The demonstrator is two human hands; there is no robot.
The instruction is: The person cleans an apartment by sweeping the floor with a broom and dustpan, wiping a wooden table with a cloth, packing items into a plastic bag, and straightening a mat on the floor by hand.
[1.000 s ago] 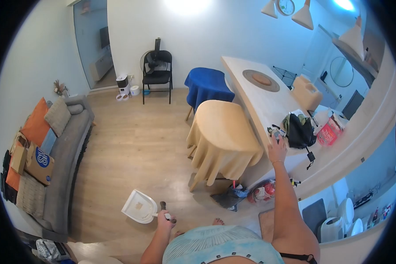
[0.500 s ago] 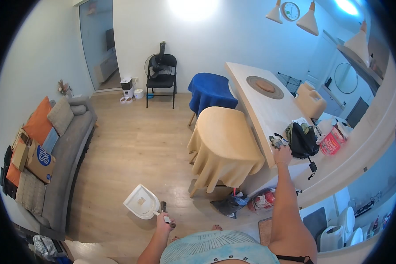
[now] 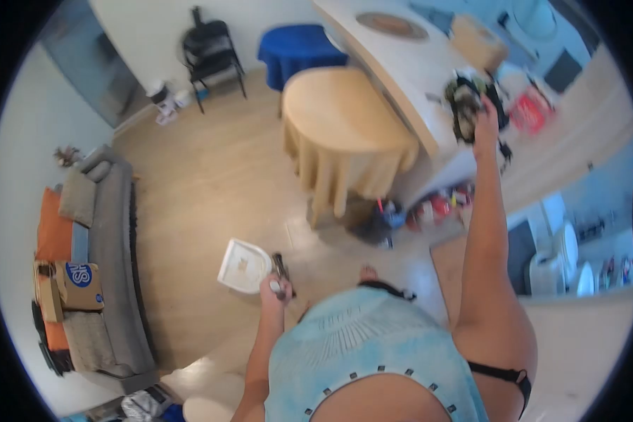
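My left hand (image 3: pixel 277 289) is closed around the handle of a white dustpan (image 3: pixel 236 273), which hangs low over the floor with small debris in it. A dark stick-like handle (image 3: pixel 281 266) also passes through that hand. My right hand (image 3: pixel 486 128) reaches over the counter to a black plastic bag (image 3: pixel 501 105) with green patterned contents. Its fingers are closed at a crumpled greyish item (image 3: pixel 465 109) by the bag's mouth; blur hides the details.
A pink-and-white package (image 3: pixel 531 111) and a beige jug (image 3: pixel 477 43) stand on the counter (image 3: pixel 408 60). Two stools, under yellow (image 3: pixel 348 105) and blue (image 3: pixel 299 46) cloths, line its side. Bags (image 3: pixel 380 221) lie on the floor below. A grey sofa (image 3: pixel 112 246) is at left.
My right hand has moved from the counter's near edge to the black bag, and the crumpled item has left that edge. The view has tilted down; my left hand still holds the dustpan.
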